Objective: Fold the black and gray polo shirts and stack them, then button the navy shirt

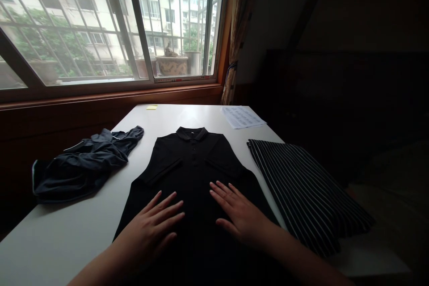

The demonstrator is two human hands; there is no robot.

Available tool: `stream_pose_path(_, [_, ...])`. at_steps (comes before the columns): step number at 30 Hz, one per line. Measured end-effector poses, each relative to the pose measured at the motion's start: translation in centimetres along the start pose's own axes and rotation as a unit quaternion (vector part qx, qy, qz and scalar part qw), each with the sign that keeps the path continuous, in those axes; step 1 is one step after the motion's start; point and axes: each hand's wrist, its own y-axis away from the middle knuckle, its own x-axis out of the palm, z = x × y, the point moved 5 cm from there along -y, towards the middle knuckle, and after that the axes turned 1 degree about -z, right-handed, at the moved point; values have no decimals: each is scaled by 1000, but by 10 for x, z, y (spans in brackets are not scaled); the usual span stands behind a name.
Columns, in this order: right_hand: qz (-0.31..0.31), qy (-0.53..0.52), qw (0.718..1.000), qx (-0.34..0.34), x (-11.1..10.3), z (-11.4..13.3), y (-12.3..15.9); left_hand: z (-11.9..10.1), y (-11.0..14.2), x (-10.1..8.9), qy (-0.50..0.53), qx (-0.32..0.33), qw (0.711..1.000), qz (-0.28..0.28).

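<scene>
A black polo shirt (197, 174) lies spread on the white table, its collar toward the window and its sleeves folded in over the front. On the left part of its body rests my left hand (156, 223), fingers stretched out and apart. My right hand (236, 212) lies flat on the right part of the shirt, fingers extended. Neither hand grips anything. The shirt's lower end is dark, and its hem cannot be made out.
A crumpled dark garment (89, 163) lies on the table's left side. A folded black-and-white striped cloth (301, 187) hangs over the right edge. Printed sheets (243, 117) and a yellow note (152, 107) lie at the far end of the white table (43, 237), below a barred window (110, 22).
</scene>
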Motion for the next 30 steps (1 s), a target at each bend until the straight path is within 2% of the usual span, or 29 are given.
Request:
stream_pose_path(3, [20, -2, 999, -25, 12, 11, -18, 11, -14, 17, -65, -16, 997, -25])
stream_pose_path(7, [45, -21, 998, -31, 20, 15, -17, 27, -8, 31, -104, -30, 994, -22])
stream_pose_path(11, [54, -36, 998, -22, 15, 15, -3, 35, 12, 32, -140, -54, 989, -17])
stream_pose_path(19, [40, -46, 998, -3, 14, 10, 24, 34, 47, 33, -189, -93, 977, -33])
stream_pose_path(30, [-23, -3, 998, 52, 19, -5, 47, 29, 54, 34, -255, -88, 959, -82])
